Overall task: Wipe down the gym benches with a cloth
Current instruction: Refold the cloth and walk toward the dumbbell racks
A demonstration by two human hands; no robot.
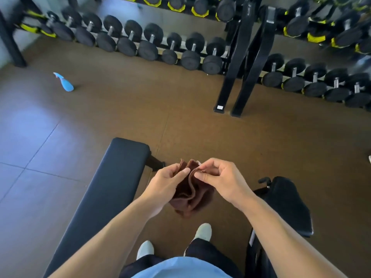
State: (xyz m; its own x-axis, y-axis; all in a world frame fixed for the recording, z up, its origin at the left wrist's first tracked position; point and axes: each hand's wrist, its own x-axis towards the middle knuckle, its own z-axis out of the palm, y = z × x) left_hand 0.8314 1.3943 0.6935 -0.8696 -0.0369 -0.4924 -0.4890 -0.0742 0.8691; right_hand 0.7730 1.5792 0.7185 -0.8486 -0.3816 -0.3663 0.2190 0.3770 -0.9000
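Observation:
A folded brown cloth (190, 194) hangs in front of me, held by both hands above the floor. My left hand (165, 184) grips its left folds with thumb and fingers. My right hand (218, 178) pinches the top edge on the right side. A flat black padded bench (106, 189) runs from the lower left toward the middle, just left of my hands. A second black padded bench (289, 205) stands at the lower right, partly hidden by my right forearm.
A blue spray bottle (65, 82) stands on the brown floor at the far left. Racks of black dumbbells (152, 44) line the back wall, with black rack legs (239, 77) reaching onto the floor. My feet in pale shoes (203, 231) stand between the benches.

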